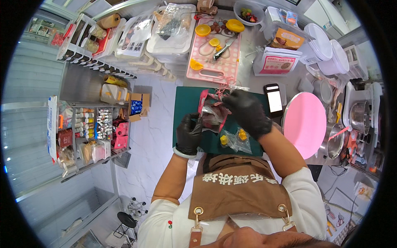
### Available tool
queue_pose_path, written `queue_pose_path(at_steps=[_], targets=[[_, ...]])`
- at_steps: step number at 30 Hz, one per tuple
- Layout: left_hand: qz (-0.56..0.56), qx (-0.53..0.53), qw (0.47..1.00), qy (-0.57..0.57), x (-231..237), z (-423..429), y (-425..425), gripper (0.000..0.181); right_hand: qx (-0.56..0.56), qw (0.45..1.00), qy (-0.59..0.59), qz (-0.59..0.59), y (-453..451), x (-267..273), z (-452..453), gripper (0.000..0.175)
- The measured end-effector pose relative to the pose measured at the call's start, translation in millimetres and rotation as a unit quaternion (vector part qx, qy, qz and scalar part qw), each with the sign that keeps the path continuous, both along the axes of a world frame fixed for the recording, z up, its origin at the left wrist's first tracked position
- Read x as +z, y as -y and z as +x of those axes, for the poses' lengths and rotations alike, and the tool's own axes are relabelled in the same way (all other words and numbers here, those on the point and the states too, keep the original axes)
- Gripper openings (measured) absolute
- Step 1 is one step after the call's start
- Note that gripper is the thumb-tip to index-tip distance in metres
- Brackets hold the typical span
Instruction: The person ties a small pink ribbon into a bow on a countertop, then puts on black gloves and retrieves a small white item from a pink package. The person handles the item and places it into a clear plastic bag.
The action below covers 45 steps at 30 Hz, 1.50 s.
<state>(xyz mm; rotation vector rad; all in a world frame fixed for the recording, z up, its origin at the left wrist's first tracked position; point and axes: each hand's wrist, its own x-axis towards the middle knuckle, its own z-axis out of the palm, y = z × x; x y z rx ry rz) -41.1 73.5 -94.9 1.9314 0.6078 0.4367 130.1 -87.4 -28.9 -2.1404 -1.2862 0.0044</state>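
My left hand (pixel 188 131), in a black glove, grips the left side of a clear plastic bag (pixel 213 115) with pink edges. The bag lies tilted over a dark green mat (pixel 186 99). At the bag's upper end, my right hand (pixel 248 110), also gloved in black, has its fingers closed around thin pink strands (pixel 221 92); its fingertips are partly hidden. More strands trail onto the pink cutting board. Nearer to me on the mat are small clear bags (pixel 237 143) with yellow pieces inside.
Beyond the mat is the pink cutting board (pixel 203 51) with a knife (pixel 225 47) and cut orange fruit (pixel 203 30). A phone (pixel 273 100) lies to the right, beside a round pink board (pixel 305 124). A white-and-pink pouch (pixel 277 62) stands behind. Shelves (pixel 93 124) are at left.
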Motion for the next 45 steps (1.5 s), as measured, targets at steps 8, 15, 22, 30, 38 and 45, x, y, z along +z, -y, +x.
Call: queue_pose_path(at_steps=[8, 15, 22, 30, 38, 45], targets=[[-0.023, -0.019, 0.999, 0.018, 6.5, -9.6, -13.4, 0.023, -0.143, 0.946, -0.085, -0.279, 64.3, -32.4, 11.8, 0.058], [-0.089, 0.007, 0.996, -0.001, -23.4, -51.5, -18.6, 0.034, -0.04, 0.939, -0.187, -0.286, 83.2, -61.9, -79.4, 0.076], [0.094, -0.038, 0.961, -0.258, -69.8, -143.5, 21.0, 0.088, 0.124, 0.974, 0.021, -0.187, 69.5, -166.6, -106.2, 0.055], [0.065, -0.119, 0.985, -0.105, -40.0, -117.3, 42.6, 0.034, -0.12, 0.914, -0.381, 0.066, 65.6, -113.3, -97.0, 0.022], [0.346, -0.068, 0.935, 0.041, 58.3, 4.8, 13.0, 0.037, -0.04, 0.623, -0.617, 0.479, -31.1, -8.2, -55.1, 0.017], [0.321, -0.081, 0.936, -0.123, 41.7, 22.2, -4.8, 0.038, 0.07, 0.993, -0.031, 0.085, -44.4, -38.0, -55.7, 0.037]])
